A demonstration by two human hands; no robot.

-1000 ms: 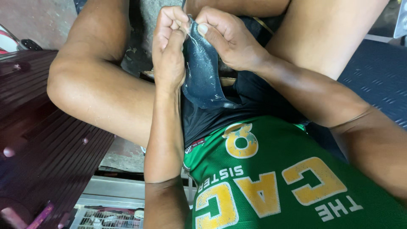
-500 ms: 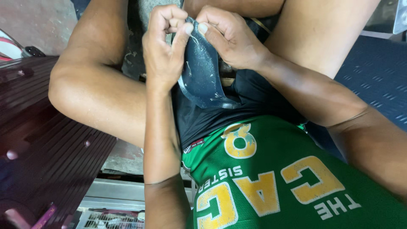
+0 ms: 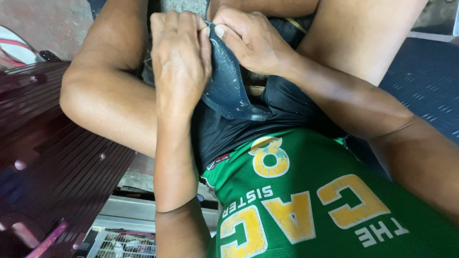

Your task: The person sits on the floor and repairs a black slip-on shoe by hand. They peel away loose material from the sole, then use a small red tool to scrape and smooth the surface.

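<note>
Left hand [image 3: 179,62]: fingers curled tight, pinching the upper edge of a dark blue-grey curved piece of stiff, scuffed material [image 3: 228,86], back of the hand to the camera. Right hand [image 3: 248,40]: closed on the same edge from the other side, thumb pressed flat on it, touching the left; the piece hangs between the bare knees, over black shorts [image 3: 239,126], above a green jersey [image 3: 334,205], dark slatted bench [image 3: 57,177] alongside

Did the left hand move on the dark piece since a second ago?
Yes. The left hand has slid up and toward the right hand, now covering more of the dark curved piece, judged against the bent knee beside it.
</note>
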